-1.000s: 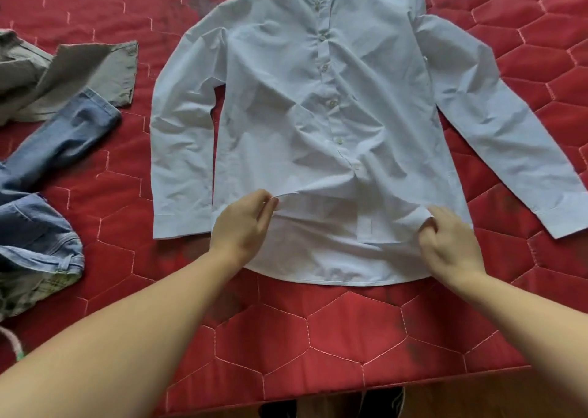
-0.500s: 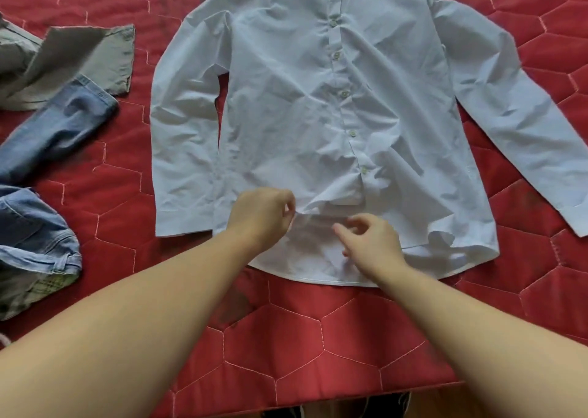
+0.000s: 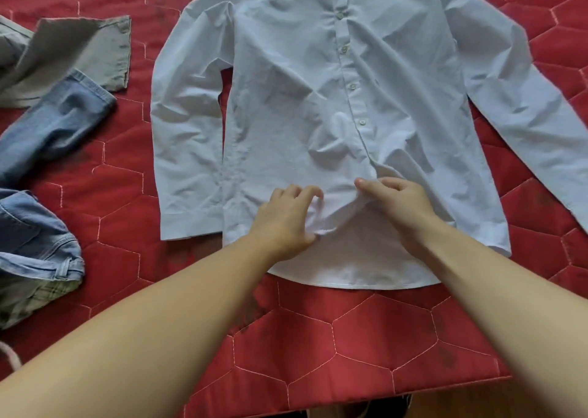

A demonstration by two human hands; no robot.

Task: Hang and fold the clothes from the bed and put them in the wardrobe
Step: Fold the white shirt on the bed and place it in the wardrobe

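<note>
A pale blue button-up shirt (image 3: 334,105) lies face up and spread flat on the bed (image 3: 366,347), which is covered by a red quilt stitched in hexagons. Its sleeves are out to either side and its hem is near the bed's front edge. The left hand (image 3: 286,223) pinches a gathered bit of the front panel's lower edge between thumb and curled fingers. The right hand (image 3: 401,201) curls its fingers round the same edge just beside it, where the placket ends and the front opens. Both grips are narrow and closed on cloth.

The shirt looks thin, light and limp. It creases readily and will not hold a shape, so it is best taken at seams, hem or placket, with both hands apart to keep it taut. The buttons are small and hard.

Blue jeans (image 3: 47,137) and a grey-green garment (image 3: 76,57) lie well apart to the left. Bare quilt shows below the hem and right of the shirt, leaving room to fold sleeves inward.
</note>
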